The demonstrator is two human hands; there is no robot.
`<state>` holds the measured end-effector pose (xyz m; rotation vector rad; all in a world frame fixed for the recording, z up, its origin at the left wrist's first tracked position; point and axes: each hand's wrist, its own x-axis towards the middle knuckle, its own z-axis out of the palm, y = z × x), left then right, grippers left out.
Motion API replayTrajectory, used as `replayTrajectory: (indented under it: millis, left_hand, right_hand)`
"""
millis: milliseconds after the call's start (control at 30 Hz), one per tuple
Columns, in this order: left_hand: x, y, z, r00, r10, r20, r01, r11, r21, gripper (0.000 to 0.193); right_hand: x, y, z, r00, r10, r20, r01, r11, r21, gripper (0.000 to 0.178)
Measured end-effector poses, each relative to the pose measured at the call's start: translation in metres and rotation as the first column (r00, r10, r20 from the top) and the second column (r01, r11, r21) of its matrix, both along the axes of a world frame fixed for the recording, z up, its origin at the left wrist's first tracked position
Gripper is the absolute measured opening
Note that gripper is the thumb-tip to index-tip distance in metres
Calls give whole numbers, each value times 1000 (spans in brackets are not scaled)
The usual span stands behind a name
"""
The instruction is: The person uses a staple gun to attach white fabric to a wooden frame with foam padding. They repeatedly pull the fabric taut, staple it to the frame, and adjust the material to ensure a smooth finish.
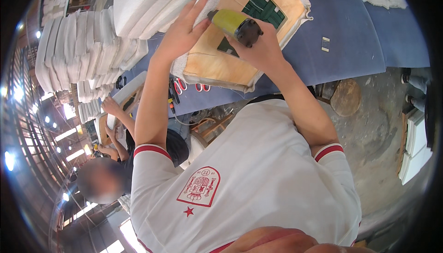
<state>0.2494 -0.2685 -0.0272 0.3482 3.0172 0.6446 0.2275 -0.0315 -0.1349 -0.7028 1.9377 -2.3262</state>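
A padded seat or back panel (207,59) lies on the blue table, its underside up. That side is pale orange-tan, pale textured fabric wraps its edges, and green webbing (263,9) shows in its openings. My right hand (263,50) grips a yellow-green and black staple gun (229,21) over the middle of the panel; its nose points toward the panel's left edge. Against that left edge my left hand (177,38) rests with its fingers stretched out, holding no tool. Whether the gun's nose touches the fabric cannot be made out.
White padded pieces stand stacked (78,45) at the left and far left. Red-handled scissors (202,87) lie at the table's near edge, small metallic strips (326,44) at the right. A co-worker's hand (110,106) holds another panel at the left. A round stool (346,97) stands on the floor.
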Motion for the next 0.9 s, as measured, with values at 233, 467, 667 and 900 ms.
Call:
replayTrajectory:
  millis: [233, 467, 667, 900]
  left_hand:
    - [5, 3, 5, 995, 70, 74, -68, 997, -29, 89]
    - [7, -18, 15, 874, 204, 442, -388, 839, 380, 82]
    - [28, -17, -9, 976, 174, 133, -183, 981, 58, 70]
    - [36, -10, -1, 998, 59, -24, -61, 993, -101, 71]
  right_hand:
    - [15, 3, 12, 994, 103, 45, -102, 995, -24, 62]
    - [25, 8, 3, 988, 141, 62, -143, 989, 34, 57]
    - [29, 1, -8, 989, 123, 76, -131, 986, 99, 55]
    - [33, -4, 9, 998, 40, 48, -38, 999, -37, 58]
